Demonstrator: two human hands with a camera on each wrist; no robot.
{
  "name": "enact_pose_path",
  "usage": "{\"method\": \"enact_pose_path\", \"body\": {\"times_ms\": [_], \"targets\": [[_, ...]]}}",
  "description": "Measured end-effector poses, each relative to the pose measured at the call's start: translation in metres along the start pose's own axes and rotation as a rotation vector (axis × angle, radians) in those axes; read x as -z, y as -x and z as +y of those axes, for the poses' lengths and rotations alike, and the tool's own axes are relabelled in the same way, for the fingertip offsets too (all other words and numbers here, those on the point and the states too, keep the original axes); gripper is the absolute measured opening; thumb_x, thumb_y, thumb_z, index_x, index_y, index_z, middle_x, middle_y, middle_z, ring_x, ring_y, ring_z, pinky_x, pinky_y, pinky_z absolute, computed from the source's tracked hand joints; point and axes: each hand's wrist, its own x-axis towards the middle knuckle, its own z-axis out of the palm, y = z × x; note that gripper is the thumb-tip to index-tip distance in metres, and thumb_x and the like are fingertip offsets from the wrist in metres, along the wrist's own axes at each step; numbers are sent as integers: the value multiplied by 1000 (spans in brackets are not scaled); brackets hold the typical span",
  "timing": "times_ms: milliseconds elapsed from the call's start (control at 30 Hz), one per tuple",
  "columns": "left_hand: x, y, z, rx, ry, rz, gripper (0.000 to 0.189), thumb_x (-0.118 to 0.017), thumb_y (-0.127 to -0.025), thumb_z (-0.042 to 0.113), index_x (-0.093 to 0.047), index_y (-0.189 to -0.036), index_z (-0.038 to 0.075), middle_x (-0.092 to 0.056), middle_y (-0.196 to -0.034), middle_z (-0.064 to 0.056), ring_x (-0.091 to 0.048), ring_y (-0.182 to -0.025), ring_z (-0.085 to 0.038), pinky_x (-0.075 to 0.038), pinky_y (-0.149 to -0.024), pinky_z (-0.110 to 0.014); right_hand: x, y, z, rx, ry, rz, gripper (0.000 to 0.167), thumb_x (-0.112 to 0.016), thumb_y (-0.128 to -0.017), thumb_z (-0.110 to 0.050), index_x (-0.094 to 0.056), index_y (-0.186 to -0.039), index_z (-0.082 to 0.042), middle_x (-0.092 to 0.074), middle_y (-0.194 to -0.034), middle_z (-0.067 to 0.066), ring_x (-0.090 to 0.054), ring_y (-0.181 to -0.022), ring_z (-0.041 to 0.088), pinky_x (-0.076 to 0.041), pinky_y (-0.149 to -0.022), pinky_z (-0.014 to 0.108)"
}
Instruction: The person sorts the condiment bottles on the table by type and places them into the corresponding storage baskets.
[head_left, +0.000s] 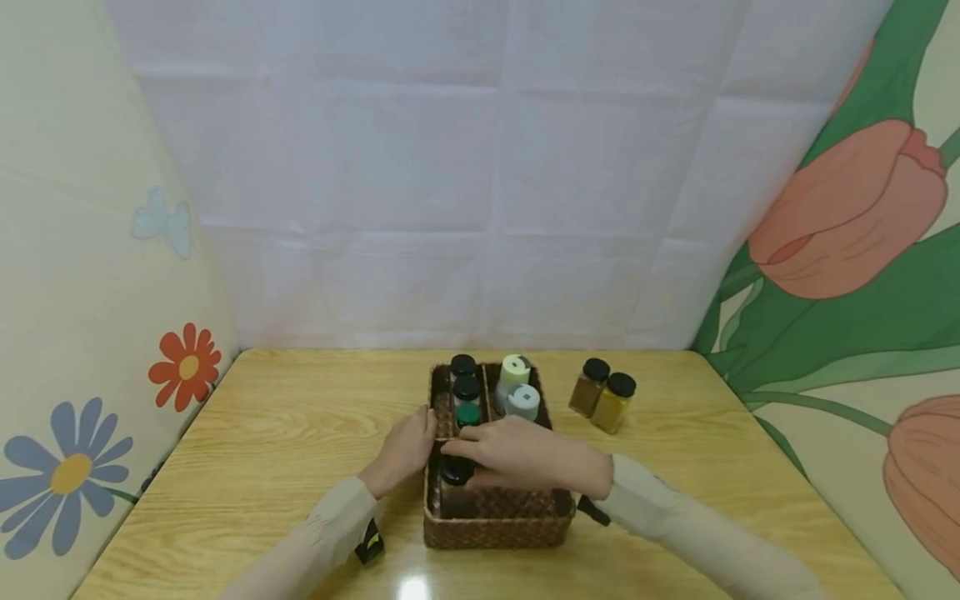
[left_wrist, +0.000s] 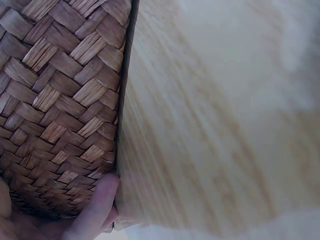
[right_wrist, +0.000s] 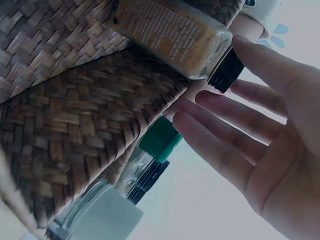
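A brown woven basket [head_left: 495, 533] with dividers stands on the table. My left hand [head_left: 407, 450] grips its left side near the rim; in the left wrist view, fingers [left_wrist: 102, 200] lie along the woven wall. Over the front compartment is my right hand [head_left: 517, 450], at a black-lidded spice jar [right_wrist: 167, 35] with orange-brown contents and printed text. Its thumb reaches the black lid [right_wrist: 227, 70], while the other fingers extend loosely beside it. Behind the divider sit a green-lidded jar [head_left: 468, 414] and two black-lidded jars [head_left: 465, 387].
In the basket's back right compartment stand a yellow-green-capped container [head_left: 515, 369] and a pale-capped one [head_left: 522, 401]. Two more black-lidded jars, one brown [head_left: 587, 393] and one yellow [head_left: 613, 408], stand right of the basket. A white cloth [head_left: 450, 208] hangs behind the table.
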Motion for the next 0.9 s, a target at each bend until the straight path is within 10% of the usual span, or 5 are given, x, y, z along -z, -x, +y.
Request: {"method": "enact_pose_path", "body": {"times_ms": [200,567,900], "targets": [[0,-3,3,170,185,2,43,-31,-109,12,-47,-130,-22,-48,-68,-9,-49,-56,-22,-46,-60,-41,2,9,2,-22,11,15,51,-64,-96,-40,-56,-139,-15,-66,-108,-2,-62,-82,2,-49,-68,17],[0,-1,5,166,152,40,40,-34,-107,10,-53,-123,-21,-61,-83,-21,-65,-82,-39,-52,-73,-51,-2,16,4,1,-39,78,41,-66,-96,-34,-63,-131,-13,-68,-110,0,-65,-88,6,-52,-74,19],[0,-1,5,169,179,47,37,-32,-108,13,-60,-106,-11,-45,-64,-6,-49,-58,-22,-45,-59,-42,0,21,7,-11,-62,136,32,-65,-97,-32,-68,-124,-13,-70,-109,0,-66,-90,7,-52,-75,20]]}}
